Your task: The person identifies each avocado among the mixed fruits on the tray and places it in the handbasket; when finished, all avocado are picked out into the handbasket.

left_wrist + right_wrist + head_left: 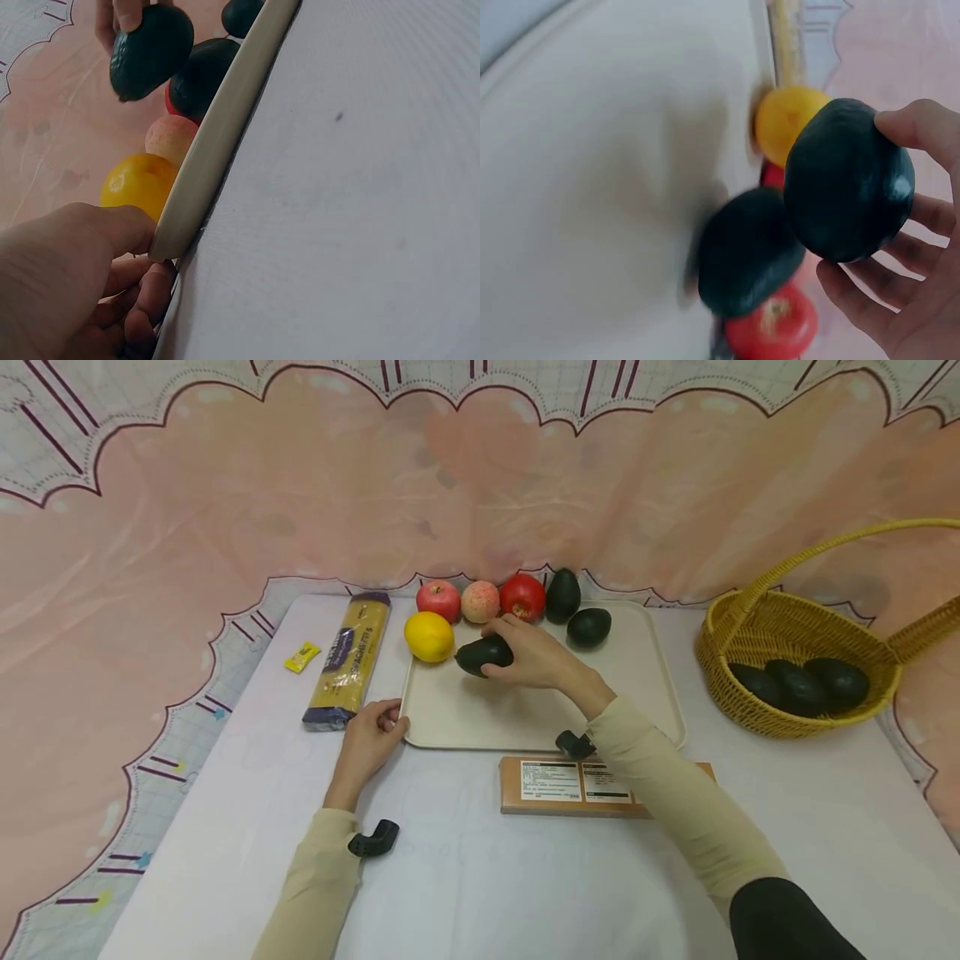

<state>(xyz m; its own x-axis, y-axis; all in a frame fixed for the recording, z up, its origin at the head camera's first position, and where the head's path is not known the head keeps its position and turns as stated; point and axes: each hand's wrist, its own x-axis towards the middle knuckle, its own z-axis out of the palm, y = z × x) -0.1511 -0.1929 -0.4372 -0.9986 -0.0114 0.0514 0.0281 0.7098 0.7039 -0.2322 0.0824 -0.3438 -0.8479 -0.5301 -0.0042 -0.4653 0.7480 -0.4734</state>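
Note:
My right hand [542,653] holds a dark green avocado [482,657] above the left part of a cream tray [480,718]. In the right wrist view, thumb and fingers grip this avocado [847,184] from one side. My left hand [372,737] pinches the tray's near left corner, thumb above and curled fingers below the rim [214,142]. Close to the held avocado lies a yellow lemon-like fruit [429,637]. Along the tray's back are a red apple [438,601], a peach [481,602], a red pomegranate-like fruit [522,597], an upright avocado [562,596] and a lying avocado [589,627].
At the right stands a wicker basket [750,714] with a tall handle and three avocados [798,687] inside. A spaghetti pack [347,660] and a small yellow packet [302,657] lie left of the tray. A flat cardboard box [540,807] lies in front, partly under my right forearm.

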